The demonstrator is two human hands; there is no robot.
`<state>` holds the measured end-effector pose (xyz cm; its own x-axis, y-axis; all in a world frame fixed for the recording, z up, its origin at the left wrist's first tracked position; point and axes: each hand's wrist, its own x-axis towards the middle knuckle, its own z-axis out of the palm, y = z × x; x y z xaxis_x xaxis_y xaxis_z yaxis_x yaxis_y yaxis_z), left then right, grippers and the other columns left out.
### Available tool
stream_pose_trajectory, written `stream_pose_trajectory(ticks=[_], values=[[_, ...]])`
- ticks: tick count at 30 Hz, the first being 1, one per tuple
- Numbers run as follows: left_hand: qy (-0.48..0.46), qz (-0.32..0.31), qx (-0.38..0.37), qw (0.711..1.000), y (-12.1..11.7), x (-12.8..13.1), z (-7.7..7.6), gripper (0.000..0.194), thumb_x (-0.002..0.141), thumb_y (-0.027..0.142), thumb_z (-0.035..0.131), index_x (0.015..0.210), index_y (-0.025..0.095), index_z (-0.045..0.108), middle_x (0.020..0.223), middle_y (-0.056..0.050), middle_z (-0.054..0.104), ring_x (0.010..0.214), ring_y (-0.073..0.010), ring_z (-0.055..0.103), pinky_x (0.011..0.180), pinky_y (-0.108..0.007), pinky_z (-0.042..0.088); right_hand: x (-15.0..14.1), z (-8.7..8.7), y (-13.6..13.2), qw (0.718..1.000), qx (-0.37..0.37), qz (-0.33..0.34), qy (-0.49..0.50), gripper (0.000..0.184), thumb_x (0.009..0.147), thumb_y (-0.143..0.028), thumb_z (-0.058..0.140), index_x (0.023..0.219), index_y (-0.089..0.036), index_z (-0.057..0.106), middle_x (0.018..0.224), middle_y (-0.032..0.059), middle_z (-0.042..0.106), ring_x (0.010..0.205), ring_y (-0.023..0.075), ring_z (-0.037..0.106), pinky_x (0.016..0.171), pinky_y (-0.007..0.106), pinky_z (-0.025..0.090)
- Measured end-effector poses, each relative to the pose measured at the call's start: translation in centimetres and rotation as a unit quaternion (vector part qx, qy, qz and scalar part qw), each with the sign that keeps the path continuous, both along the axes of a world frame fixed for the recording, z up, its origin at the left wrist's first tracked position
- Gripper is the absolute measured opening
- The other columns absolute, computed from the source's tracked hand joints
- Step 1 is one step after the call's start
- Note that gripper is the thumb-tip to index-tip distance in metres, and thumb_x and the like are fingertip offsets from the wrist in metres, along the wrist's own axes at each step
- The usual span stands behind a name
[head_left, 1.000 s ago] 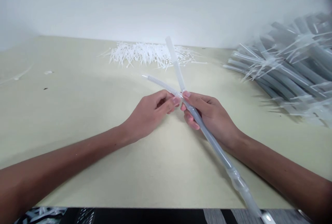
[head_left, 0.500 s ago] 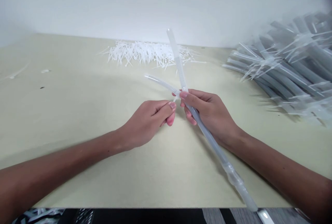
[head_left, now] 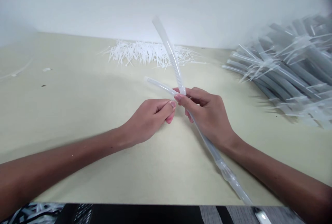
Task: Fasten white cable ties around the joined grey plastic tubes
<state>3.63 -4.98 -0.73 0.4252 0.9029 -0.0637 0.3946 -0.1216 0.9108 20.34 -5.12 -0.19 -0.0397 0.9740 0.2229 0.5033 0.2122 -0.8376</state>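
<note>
So, my right hand (head_left: 209, 117) pinches the translucent corrugated tube (head_left: 168, 51), its long axis running far-left to near-right past the palm, while my curled left hand (head_left: 147, 120) sits just below the thin ribbed branch (head_left: 159, 86), apparently holding nothing.

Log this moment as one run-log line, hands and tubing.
right hand: grips translucent ribbed tube | left hand: beside thin tube, contact unclear | nearby: white cable ties, bundled grey tubes

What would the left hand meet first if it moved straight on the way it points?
Probably the fingers of the right hand, which hold the clear ribbed tube just ahead of the left hand; depth is hard to judge from this view.
</note>
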Motion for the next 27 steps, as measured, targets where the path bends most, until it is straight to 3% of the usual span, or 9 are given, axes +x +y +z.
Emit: stream_pose_trajectory(ticks=[2, 5, 9, 18, 23, 27], values=[[0.003, 0.005, 0.005, 1.000, 0.0, 0.0, 0.0, 0.042, 0.093, 0.041, 0.034, 0.062, 0.019, 0.051, 0.057, 0.004, 0.042, 0.050, -0.0081, 0.035, 0.047, -0.023, 0.026, 0.2, 0.1, 0.0, 1.000, -0.019, 0.007, 0.019, 0.030, 0.084, -0.047, 0.052, 0.081, -0.021, 0.067, 0.056, -0.0038, 0.049, 0.047, 0.0076, 0.042, 0.051, 0.025, 0.036], [-0.021, 0.036, 0.015, 0.999, 0.2, 0.0, -0.1, 0.039, 0.093, 0.046, 0.032, 0.079, 0.023, 0.061, 0.079, 0.002, 0.060, 0.070, -0.0117, 0.051, 0.059, -0.024, 0.036, 0.5, 0.4, 0.2, 0.993, -0.082, 0.032, 0.084, 0.034, 0.086, -0.048, 0.049, 0.075, -0.019, 0.062, 0.055, -0.0034, 0.049, 0.045, 0.0078, 0.042, 0.050, 0.025, 0.036], [-0.079, 0.051, 0.006, 0.996, 0.9, 0.1, 0.0, 0.040, 0.090, 0.051, 0.035, 0.095, 0.021, 0.060, 0.099, -0.003, 0.063, 0.090, -0.0162, 0.054, 0.078, -0.028, 0.040, 0.6, 0.9, 0.2, 0.978, -0.139, 0.051, 0.150, 0.035, 0.088, -0.046, 0.045, 0.071, -0.018, 0.058, 0.055, -0.0028, 0.049, 0.044, 0.0077, 0.042, 0.049, 0.025, 0.034], [-0.086, 0.059, -0.007, 0.995, 1.2, 0.2, 0.4, 0.034, 0.086, 0.049, 0.047, 0.073, 0.018, 0.054, 0.083, 0.000, 0.060, 0.085, -0.0149, 0.054, 0.078, -0.028, 0.038, 0.5, 0.4, -0.1, 0.963, -0.162, 0.135, 0.167, 0.027, 0.089, -0.039, 0.046, 0.081, -0.021, 0.065, 0.059, -0.0030, 0.052, 0.048, 0.0078, 0.043, 0.053, 0.024, 0.036], [-0.168, 0.027, -0.036, 0.985, 1.4, 0.1, 0.1, 0.028, 0.087, 0.040, 0.050, 0.071, 0.017, 0.053, 0.081, -0.001, 0.058, 0.087, -0.0135, 0.053, 0.083, -0.027, 0.039, 0.7, 0.3, 0.2, 0.940, -0.201, 0.160, 0.225, 0.022, 0.084, -0.037, 0.055, 0.095, -0.024, 0.069, 0.093, 0.0021, 0.063, 0.060, 0.0090, 0.053, 0.054, 0.024, 0.045], [-0.191, 0.020, -0.061, 0.980, 1.5, 0.0, 0.0, 0.026, 0.085, 0.038, 0.052, 0.072, 0.016, 0.054, 0.081, -0.001, 0.056, 0.088, -0.0133, 0.053, 0.085, -0.027, 0.039, 0.8, 0.4, 0.2, 0.934, -0.210, 0.170, 0.234, 0.024, 0.082, -0.036, 0.058, 0.099, -0.024, 0.070, 0.100, 0.0042, 0.065, 0.063, 0.0099, 0.055, 0.058, 0.026, 0.050]])
